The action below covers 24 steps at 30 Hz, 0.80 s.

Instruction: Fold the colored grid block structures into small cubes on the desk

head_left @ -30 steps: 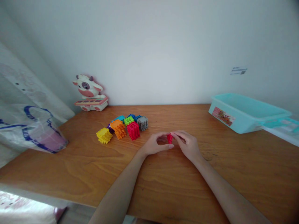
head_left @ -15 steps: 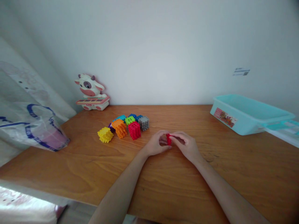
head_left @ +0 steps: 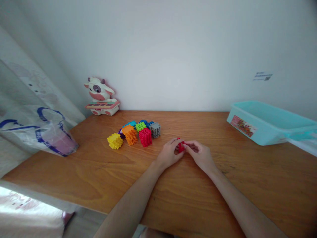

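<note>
Between my two hands is a small red plastic building piece [head_left: 181, 147], partly covered by fingers. My left hand [head_left: 170, 152] curls around its left side, thumb below and fingers above. With thumb and fingertips, my right hand [head_left: 199, 154] pinches its right side. Left of the hands stands a group of stacked notched building pieces: a red stack [head_left: 145, 137], an orange stack [head_left: 129, 135], a yellow stack [head_left: 115, 141], a grey stack [head_left: 155, 130] and a green stack [head_left: 141, 126], with blue and purple ones partly hidden behind.
A turquoise plastic bin [head_left: 266, 132] with a picture label stands at the right. A cow-shaped toy keyboard [head_left: 101, 99] sits at the back left by the wall. A clear bag with a pink cup [head_left: 60, 143] is on the left table edge, beside a curtain [head_left: 37, 79].
The view has shifted slightly, so the table things appear a little further right. Both hands still hold the red piece, which shows turned somewhat differently between the fingers.
</note>
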Available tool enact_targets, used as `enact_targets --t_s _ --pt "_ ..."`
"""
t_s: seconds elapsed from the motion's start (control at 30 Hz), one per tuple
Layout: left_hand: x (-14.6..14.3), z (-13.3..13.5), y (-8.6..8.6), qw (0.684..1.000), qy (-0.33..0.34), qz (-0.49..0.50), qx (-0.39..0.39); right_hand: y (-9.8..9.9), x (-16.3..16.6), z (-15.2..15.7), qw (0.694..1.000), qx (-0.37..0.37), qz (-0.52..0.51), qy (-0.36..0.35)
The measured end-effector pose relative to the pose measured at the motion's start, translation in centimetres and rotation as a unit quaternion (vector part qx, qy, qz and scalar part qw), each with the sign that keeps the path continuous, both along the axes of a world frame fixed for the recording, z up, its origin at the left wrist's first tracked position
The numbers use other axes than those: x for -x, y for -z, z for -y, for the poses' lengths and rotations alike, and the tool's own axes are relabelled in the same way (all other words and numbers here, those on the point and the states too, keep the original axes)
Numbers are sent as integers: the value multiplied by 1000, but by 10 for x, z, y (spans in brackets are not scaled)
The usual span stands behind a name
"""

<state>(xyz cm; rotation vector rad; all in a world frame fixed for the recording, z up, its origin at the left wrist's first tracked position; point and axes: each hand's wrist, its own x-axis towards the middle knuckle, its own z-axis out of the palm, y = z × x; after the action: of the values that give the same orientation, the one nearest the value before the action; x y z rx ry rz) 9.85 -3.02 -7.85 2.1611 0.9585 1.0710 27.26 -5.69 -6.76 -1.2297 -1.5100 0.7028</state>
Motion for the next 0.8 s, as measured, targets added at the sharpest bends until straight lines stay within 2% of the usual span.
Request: enact_targets --t_s 0.3,0.67,0.8 --pt "-1 4 -9 999 -46 -20 22 -1 -1 4 999 -27 30 -26" --pt "0 5 -11 998 -40 6 47 -4 0 5 996 -51 70 -25" --pt "0 5 -12 992 -8 73 107 -8 -4 6 988 -100 117 -32"
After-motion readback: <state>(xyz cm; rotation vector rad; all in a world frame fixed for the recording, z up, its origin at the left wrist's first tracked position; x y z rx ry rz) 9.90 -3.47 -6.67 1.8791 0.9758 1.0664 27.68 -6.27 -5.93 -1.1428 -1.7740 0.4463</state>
